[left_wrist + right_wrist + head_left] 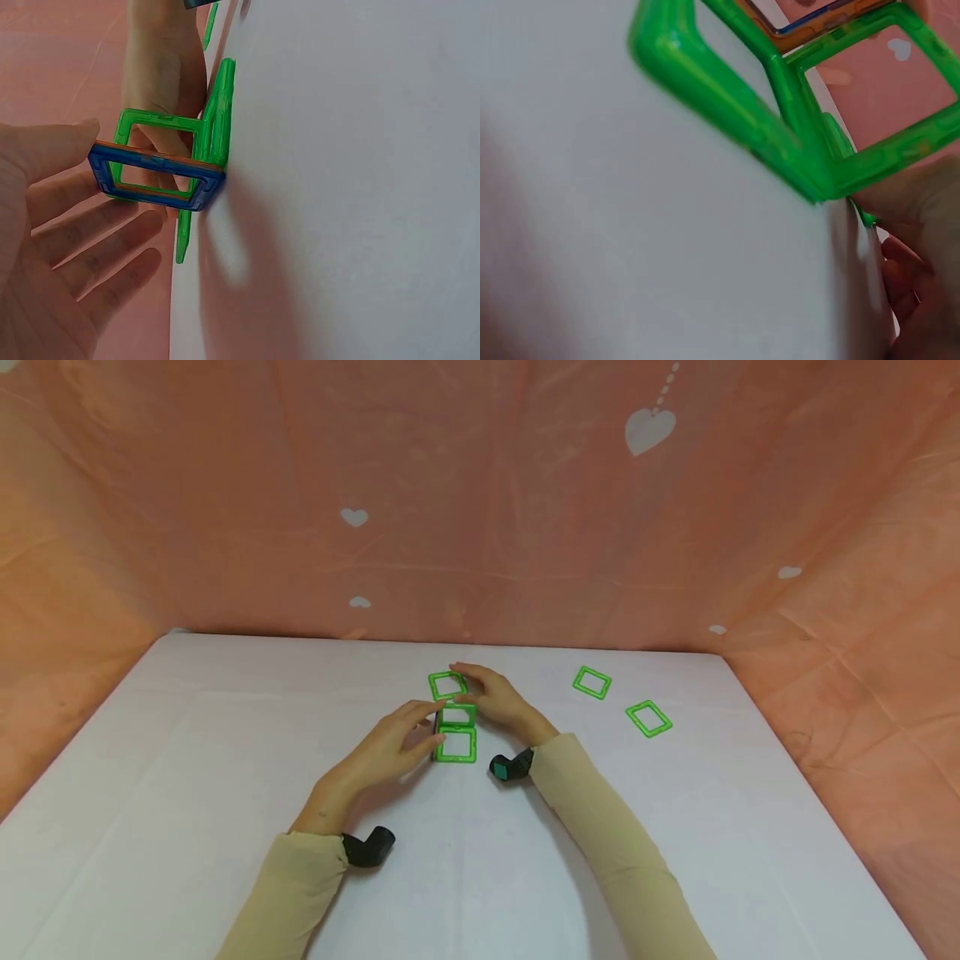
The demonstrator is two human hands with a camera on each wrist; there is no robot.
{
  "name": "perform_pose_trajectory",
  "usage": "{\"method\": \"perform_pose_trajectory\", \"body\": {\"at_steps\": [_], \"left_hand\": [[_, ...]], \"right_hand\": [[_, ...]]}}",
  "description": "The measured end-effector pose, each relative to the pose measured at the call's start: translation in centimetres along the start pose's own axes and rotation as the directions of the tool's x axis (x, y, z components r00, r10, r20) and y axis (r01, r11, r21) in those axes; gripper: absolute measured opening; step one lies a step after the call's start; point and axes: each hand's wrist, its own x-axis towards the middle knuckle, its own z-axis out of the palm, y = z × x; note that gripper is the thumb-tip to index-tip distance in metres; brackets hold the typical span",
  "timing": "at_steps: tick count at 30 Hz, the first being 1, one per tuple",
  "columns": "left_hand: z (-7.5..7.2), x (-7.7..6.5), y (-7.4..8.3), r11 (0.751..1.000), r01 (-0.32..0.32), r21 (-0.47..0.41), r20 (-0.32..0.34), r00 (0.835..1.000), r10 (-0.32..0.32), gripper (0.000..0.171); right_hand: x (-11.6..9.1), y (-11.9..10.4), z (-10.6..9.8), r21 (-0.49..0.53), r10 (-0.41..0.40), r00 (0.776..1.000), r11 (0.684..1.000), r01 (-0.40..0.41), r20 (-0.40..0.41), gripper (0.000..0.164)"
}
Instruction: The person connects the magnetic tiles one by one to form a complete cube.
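Square magnetic tiles with open centres stand joined on the table. One green tile (457, 762) lies flat at the front, and another green tile (161, 118) stands upright from its back edge. Along their left side a blue tile (154, 161) stands upright, backed by an orange layer (840, 24). My left hand (382, 747) pinches this blue-and-orange tile between thumb and index finger, other fingers spread. Behind the upright tile, my right hand (498, 697) holds a further green tile (435, 687) at its right corners. Its thumb is partly hidden in the right wrist view.
Two loose green tiles (592, 682) (649, 718) lie apart at the table's back right. A white cloth covers the table (225, 760). Pink cloth with white hearts (480, 527) hangs behind and at both sides. Dark wrist cameras (369, 847) sit close above the table.
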Motion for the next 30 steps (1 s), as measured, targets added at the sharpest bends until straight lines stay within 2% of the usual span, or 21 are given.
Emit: {"method": "perform_pose_trajectory", "body": {"at_steps": [6, 11, 17, 25, 30], "left_hand": [[0.0, 0.0, 0.1, 1.000, -0.003, 0.005, -0.011, 1.000, 0.003, 0.044], [-0.1, 0.0, 0.2, 1.000, 0.002, -0.003, -0.010, 1.000, -0.002, 0.044], [0.0, 0.0, 0.3, 1.000, 0.005, -0.013, -0.006, 1.000, -0.005, 0.045], [-0.1, -0.1, 0.4, 1.000, 0.013, -0.021, 0.002, 1.000, -0.013, 0.047], [-0.2, -0.1, 0.3, 0.999, 0.017, -0.029, -0.001, 1.000, -0.017, 0.046]], "right_hand": [[0.0, 0.1, -0.2, -0.130, -0.078, 0.996, 0.989, 0.071, -0.046, 0.051], [-0.4, 0.3, -0.5, -0.209, -0.078, 0.993, 0.976, 0.059, -0.084, 0.054], [-1.0, 0.6, -0.7, -0.224, -0.066, 0.993, 0.974, 0.043, -0.097, 0.055], [-1.8, 0.4, -1.6, -0.233, 0.005, 0.995, 0.972, -0.029, -0.102, 0.054], [-2.3, 0.9, -1.9, -0.215, -0.002, 0.990, 0.976, -0.029, -0.144, 0.052]]}}
